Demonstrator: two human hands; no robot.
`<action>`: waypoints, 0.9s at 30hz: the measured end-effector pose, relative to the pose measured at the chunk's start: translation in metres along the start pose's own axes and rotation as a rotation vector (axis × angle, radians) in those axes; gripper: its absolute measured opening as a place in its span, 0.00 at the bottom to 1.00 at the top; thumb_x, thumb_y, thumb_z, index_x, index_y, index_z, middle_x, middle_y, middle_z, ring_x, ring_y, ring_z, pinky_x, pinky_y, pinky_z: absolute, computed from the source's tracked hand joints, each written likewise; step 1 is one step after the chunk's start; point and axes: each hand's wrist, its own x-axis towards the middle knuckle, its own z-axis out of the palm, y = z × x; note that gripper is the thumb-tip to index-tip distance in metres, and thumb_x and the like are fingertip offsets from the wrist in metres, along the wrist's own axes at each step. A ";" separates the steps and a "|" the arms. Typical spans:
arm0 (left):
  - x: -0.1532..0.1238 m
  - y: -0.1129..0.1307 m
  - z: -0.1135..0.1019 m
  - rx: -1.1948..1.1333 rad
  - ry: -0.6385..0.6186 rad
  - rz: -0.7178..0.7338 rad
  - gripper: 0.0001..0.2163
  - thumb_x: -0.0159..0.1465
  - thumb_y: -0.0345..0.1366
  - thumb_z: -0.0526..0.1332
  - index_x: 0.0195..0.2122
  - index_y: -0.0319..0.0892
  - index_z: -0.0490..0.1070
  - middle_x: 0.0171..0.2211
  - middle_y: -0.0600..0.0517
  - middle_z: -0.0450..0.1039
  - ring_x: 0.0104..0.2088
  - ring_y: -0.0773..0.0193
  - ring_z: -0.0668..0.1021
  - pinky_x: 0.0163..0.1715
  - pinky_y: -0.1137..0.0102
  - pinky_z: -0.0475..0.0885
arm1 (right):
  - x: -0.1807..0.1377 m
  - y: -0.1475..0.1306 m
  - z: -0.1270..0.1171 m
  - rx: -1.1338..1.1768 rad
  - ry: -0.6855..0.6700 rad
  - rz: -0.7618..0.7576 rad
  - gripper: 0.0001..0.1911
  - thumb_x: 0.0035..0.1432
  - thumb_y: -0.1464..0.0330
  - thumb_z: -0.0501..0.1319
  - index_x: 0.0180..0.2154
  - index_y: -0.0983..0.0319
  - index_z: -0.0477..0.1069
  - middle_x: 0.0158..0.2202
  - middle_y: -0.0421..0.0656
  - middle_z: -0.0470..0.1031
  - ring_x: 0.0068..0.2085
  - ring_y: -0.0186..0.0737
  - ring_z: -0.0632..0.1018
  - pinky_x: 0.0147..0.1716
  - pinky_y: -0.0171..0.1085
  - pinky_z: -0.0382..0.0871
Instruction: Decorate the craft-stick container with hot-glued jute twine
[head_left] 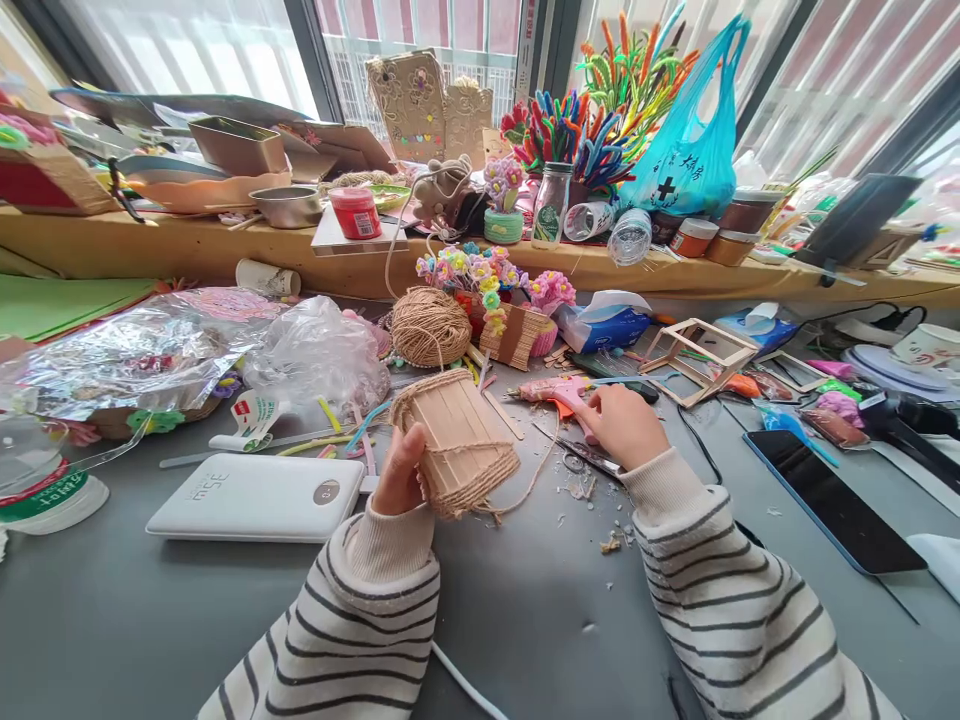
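Observation:
My left hand (401, 470) is closed on the side of a small craft-stick box (463, 432), tilted above the table. Twine winds in rows around the box's top and bottom edges, and one strand crosses its middle. A loose twine tail (536, 480) trails off to the right. My right hand (626, 425) has its fingers closed round the handle of a pink hot glue gun (551, 392), which lies on the table with its nozzle pointing left. Scissors (581, 455) lie just below the glue gun, partly hidden by my right hand. Behind the box rests a ball of twine (431, 328).
A white power bank (259, 497) lies to the left, and a phone (832, 500) to the right. Beyond my right hand stands a wooden stick frame (697, 360). Glue scraps (581, 487) dot the middle. A cluttered ledge (225, 245) runs along the back.

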 end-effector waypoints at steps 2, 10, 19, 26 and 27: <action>-0.003 0.002 0.001 0.003 -0.019 -0.005 0.33 0.46 0.51 0.64 0.52 0.41 0.62 0.41 0.46 0.73 0.43 0.47 0.75 0.40 0.57 0.72 | 0.005 0.006 0.007 -0.028 -0.003 0.043 0.15 0.56 0.61 0.54 0.31 0.67 0.70 0.29 0.52 0.73 0.37 0.47 0.73 0.32 0.38 0.60; -0.004 0.005 0.004 -0.021 -0.041 -0.008 0.29 0.48 0.48 0.63 0.50 0.42 0.64 0.40 0.48 0.74 0.45 0.49 0.74 0.43 0.59 0.71 | 0.011 0.008 0.017 0.042 -0.101 0.102 0.17 0.58 0.63 0.55 0.47 0.64 0.64 0.47 0.46 0.67 0.44 0.39 0.72 0.41 0.44 0.68; -0.002 -0.004 0.006 -0.005 0.020 -0.049 0.32 0.46 0.45 0.66 0.51 0.40 0.61 0.44 0.45 0.73 0.49 0.46 0.72 0.48 0.57 0.68 | 0.014 0.012 0.008 0.288 0.055 0.163 0.16 0.59 0.63 0.53 0.47 0.65 0.63 0.44 0.47 0.69 0.41 0.39 0.73 0.40 0.43 0.68; 0.003 -0.019 0.006 0.222 0.060 0.111 0.39 0.38 0.44 0.70 0.51 0.38 0.57 0.47 0.41 0.68 0.51 0.45 0.70 0.52 0.56 0.62 | -0.002 0.010 -0.005 0.541 0.173 0.016 0.16 0.59 0.62 0.45 0.42 0.66 0.62 0.28 0.45 0.72 0.29 0.38 0.74 0.32 0.37 0.66; 0.002 -0.021 0.006 0.259 0.049 0.110 0.41 0.38 0.44 0.70 0.52 0.38 0.55 0.47 0.41 0.69 0.50 0.45 0.70 0.51 0.55 0.62 | -0.008 0.010 -0.006 0.578 0.190 -0.002 0.17 0.58 0.61 0.46 0.42 0.66 0.62 0.27 0.44 0.72 0.28 0.37 0.74 0.30 0.36 0.66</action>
